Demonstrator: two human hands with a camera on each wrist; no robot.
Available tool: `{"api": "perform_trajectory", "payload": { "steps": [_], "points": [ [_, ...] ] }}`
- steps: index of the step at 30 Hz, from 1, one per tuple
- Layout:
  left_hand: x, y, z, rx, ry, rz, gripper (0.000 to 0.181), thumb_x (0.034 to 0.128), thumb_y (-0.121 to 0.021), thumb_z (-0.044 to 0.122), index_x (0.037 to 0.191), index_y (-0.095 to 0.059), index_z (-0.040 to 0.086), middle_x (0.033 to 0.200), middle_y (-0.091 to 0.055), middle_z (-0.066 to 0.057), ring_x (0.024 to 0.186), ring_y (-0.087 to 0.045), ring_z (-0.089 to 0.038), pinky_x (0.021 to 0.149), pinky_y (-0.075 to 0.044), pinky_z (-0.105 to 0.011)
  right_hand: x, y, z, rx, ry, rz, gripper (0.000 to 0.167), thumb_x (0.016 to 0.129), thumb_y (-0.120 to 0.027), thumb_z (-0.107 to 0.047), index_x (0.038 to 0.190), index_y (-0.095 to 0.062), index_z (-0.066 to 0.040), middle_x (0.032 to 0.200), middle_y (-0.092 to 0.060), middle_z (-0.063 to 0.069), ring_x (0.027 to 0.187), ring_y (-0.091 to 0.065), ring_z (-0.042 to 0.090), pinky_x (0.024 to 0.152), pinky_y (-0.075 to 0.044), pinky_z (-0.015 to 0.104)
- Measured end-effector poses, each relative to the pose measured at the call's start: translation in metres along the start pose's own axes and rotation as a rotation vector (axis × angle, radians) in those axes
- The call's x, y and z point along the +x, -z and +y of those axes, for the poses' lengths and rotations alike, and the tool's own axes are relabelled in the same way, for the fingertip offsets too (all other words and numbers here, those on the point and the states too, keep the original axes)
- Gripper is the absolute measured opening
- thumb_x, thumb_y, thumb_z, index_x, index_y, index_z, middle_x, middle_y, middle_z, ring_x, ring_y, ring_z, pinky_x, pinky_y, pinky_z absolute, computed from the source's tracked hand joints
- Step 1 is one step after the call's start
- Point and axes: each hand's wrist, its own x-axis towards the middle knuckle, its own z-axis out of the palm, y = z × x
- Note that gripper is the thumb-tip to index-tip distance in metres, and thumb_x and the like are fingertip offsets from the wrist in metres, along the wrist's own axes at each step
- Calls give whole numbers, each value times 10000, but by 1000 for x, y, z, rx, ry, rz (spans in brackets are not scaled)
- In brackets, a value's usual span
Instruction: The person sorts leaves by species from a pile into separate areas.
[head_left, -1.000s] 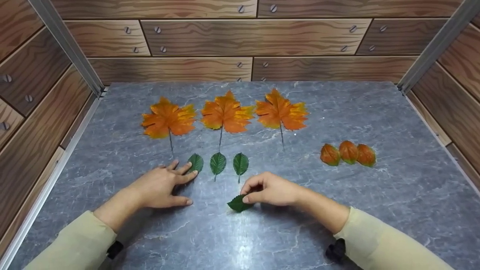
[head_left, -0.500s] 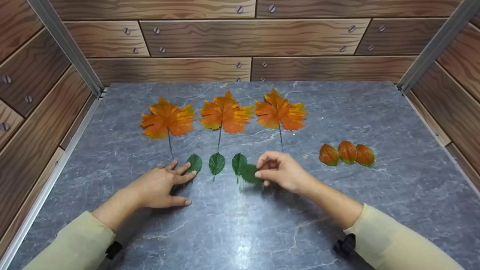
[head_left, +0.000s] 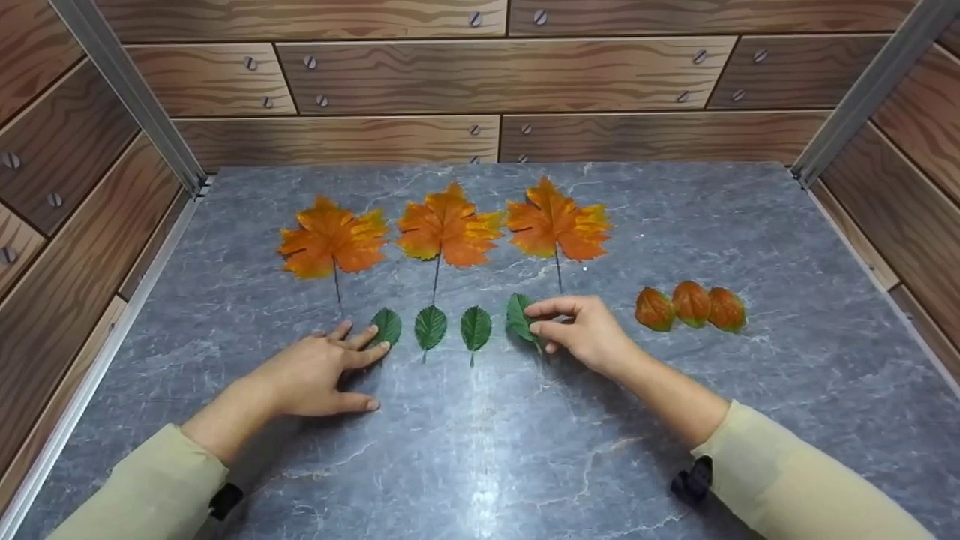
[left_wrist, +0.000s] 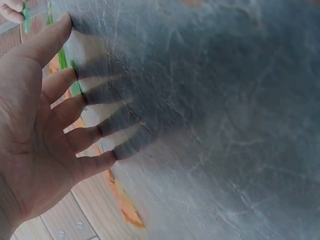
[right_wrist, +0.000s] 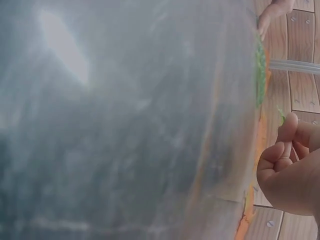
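My right hand (head_left: 589,330) pinches a green leaf (head_left: 517,315) between thumb and fingers, at the right end of a row. That row holds a left green leaf (head_left: 388,324), a middle one (head_left: 430,328) and another green leaf (head_left: 476,328), all lying flat with their tips away from me. Fingers spread, my left hand (head_left: 319,375) rests on the table, two fingertips on the edge of the left green leaf. In the left wrist view the left hand (left_wrist: 40,125) has its fingertips on the tabletop. The right wrist view shows the right hand (right_wrist: 295,170) with thumb and forefinger together.
Behind the green row lie three orange maple leaves with stems: left (head_left: 334,238), centre (head_left: 450,225) and right (head_left: 559,221). Three small orange-green leaves (head_left: 691,304) overlap at the right. Wood-patterned walls (head_left: 502,75) enclose the grey marbled table (head_left: 675,420).
My right hand has carried its green leaf from the front of the table, away and to the right, to the row's right end. The left hand has stayed in place.
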Motion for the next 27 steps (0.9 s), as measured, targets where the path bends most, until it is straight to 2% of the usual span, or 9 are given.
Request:
{"api": "perform_trajectory", "payload": {
  "steps": [4,11,16,22,27],
  "points": [
    [-1,1,-1,-4,3,-4,820,961,-713,615,1621,-473,192,1703,-321,-140,1521,-272,-556,1166,-279,-744,3,-3,6,-16,-2,7,254,971,-769,-44,1219,-784,4,1247,-737,184,672,-669,121,621,-571,237],
    [-3,2,-2,-19,-16,7,810,961,-736,575,1615,-479,174,1699,-328,-148,1501,-285,-585,1160,-285,-747,6,-9,7,-56,-20,-10,237,959,-780,-34,1194,-791,-5,989,-749,115,645,-648,129,588,-541,231],
    [-2,1,-2,-8,-20,8,809,963,-726,589,1616,-479,179,1699,-331,-144,1500,-290,-584,1156,-292,-748,5,-10,7,-117,-4,-25,245,956,-793,-54,1198,-796,-19,889,-736,74,630,-648,133,590,-541,237],
    [-1,0,-1,1,-19,8,813,967,-717,597,1625,-466,190,1703,-324,-136,1511,-278,-570,1162,-294,-739,0,-4,8,-183,24,-45,267,953,-803,-80,1215,-794,-25,887,-745,63,597,-646,123,568,-558,247],
    [0,0,0,12,-8,13,814,963,-726,589,1629,-462,201,1709,-319,-116,1528,-271,-540,1165,-300,-731,-7,5,8,-249,34,-24,284,958,-807,-113,1232,-792,-41,891,-761,41,601,-654,126,570,-562,259]
  ]
}}
